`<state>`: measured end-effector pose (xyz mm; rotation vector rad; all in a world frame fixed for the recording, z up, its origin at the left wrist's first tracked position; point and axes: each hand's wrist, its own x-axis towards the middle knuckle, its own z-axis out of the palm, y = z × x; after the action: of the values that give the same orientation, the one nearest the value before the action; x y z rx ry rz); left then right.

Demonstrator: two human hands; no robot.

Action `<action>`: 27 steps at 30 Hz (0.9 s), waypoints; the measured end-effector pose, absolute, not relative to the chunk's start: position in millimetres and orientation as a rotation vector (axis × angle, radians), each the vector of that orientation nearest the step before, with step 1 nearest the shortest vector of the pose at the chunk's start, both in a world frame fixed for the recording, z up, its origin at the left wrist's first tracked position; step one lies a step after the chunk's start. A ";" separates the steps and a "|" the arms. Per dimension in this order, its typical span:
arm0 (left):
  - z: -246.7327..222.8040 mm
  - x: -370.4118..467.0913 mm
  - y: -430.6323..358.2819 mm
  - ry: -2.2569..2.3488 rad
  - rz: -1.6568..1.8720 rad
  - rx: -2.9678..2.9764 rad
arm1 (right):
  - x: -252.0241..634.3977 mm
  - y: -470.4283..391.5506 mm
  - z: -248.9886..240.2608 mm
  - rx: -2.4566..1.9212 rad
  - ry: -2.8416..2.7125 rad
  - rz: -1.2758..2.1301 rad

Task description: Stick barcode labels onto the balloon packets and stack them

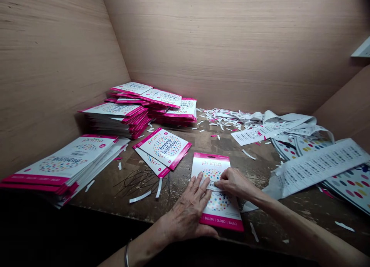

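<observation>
A white and pink balloon packet [222,220] printed "prima" lies at the table's front edge, between my hands. My left hand [189,205] rests on its left side, fingers stretched out and lying flat, with the thumb along the lower edge. My right hand [235,182] has its fingers bent and pinched together at a small white barcode label [213,185] on the middle of the packet. The label's right end is hidden under those fingertips. Two similar packets [164,147] overlap each other just to the left, apart from my hands.
Stacks of balloon packets [115,113] stand at the back left, with another stack [69,159] at the front left. On the right, barcode label strips [323,168] lie across dotted sheets [349,186]. Paper scraps [222,118] litter the table below tall cardboard walls [219,47].
</observation>
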<state>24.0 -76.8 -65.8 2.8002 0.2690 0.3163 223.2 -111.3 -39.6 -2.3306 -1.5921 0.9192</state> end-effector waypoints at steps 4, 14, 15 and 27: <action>-62.5 26.3 -77.6 0.248 0.304 2.788 | 223.1 -110.3 -39.1 -2.350 -1.616 0.901; -61.7 24.9 -77.4 0.275 0.257 2.785 | 224.1 -107.3 -42.3 -2.328 -1.581 0.924; -63.2 24.0 -77.6 0.286 0.276 2.780 | 224.7 -108.4 -42.6 -2.319 -1.566 0.932; -57.0 25.0 -78.8 0.307 0.147 2.804 | 234.0 -130.5 -59.9 -2.213 -1.174 1.106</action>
<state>25.0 -78.8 -57.0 2.8035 0.3067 0.1474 234.0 -130.5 -59.9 -2.2128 -1.1738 1.1059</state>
